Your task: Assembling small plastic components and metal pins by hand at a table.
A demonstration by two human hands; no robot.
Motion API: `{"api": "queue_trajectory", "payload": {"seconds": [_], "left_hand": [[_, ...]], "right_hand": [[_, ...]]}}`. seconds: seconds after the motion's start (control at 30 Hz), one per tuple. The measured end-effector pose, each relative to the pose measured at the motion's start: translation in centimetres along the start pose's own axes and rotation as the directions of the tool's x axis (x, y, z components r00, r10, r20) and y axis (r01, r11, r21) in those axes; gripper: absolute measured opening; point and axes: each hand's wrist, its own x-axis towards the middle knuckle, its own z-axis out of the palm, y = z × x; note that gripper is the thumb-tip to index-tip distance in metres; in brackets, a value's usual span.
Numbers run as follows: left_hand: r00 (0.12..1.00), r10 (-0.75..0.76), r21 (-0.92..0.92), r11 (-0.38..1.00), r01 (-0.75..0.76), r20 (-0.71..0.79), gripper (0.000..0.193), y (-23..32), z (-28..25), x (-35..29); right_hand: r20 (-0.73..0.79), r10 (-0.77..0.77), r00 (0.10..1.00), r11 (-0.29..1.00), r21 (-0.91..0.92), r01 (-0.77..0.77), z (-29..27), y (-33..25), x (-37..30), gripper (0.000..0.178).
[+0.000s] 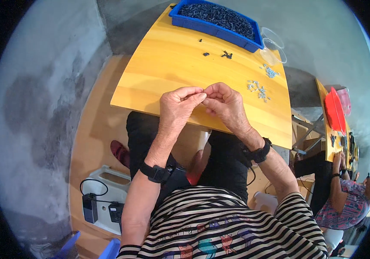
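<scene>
While the left hand (177, 107) and right hand (229, 108) meet above the near side of the counter (150, 71), fingers pinched narrow, anything between them too small to tell, two heaps of silvery pieces (261, 92) lie right, black pieces (227, 55) in three spots far, one blue tray (213, 29) beyond.

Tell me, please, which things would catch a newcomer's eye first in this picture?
Probably the blue plastic tray heaped with small black parts, at the far side of the yellow wooden table. Next, the person's left hand and right hand, close together at the fingertips over the near side, with loose silvery pieces beyond to the right. The bright red container also stands out, far right.
</scene>
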Motion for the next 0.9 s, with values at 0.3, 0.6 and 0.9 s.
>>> {"api": "queue_trajectory", "payload": {"seconds": [0.3,0.6,0.9], "left_hand": [[0.984,0.163,0.084,0.982,-0.169,0.073,0.014,-0.5,-0.5,-0.2],[1.0,-0.008,-0.195,0.981,0.013,0.026,0.018,-0.2,-1.3,0.1],[0.94,0.319,0.303,0.89,-0.34,0.12,0.009,-1.9,-0.9,0.1]], "right_hand": [[0.0,0.034,0.999,0.999,-0.042,-0.034,-0.2,-0.1,0.2,0.019],[0.259,-0.211,0.943,0.803,-0.505,0.318,-1.7,-0.9,1.0,0.021],[-0.216,-0.148,0.965,0.814,-0.581,-0.006,-11.0,1.6,-2.3,0.012]]}}
